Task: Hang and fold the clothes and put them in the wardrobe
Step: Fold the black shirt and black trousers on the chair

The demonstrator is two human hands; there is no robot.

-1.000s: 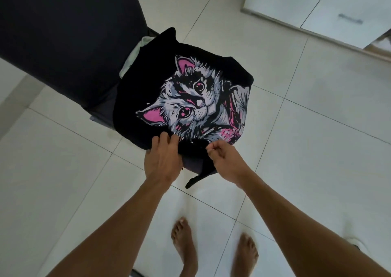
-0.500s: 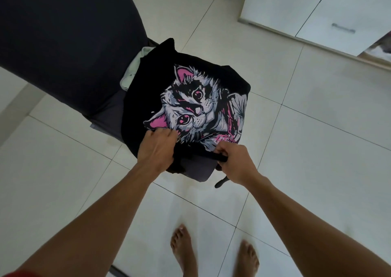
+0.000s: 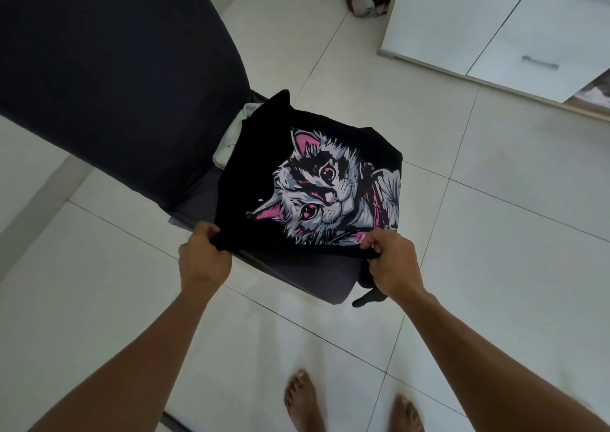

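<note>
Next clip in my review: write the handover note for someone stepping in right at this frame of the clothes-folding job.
Left hand: grips the near left corner of the black cat-print T-shirt.
Right hand: grips the near right corner of its edge.
The shirt lies partly folded, print up, on the dark chair seat, over a pale garment by the backrest.
The white wardrobe stands at upper right; the picture does not show what is inside it.
Done: shirt laid out and gripped.
Left: finish the fold, put it in the wardrobe, then the pale garment.
</note>
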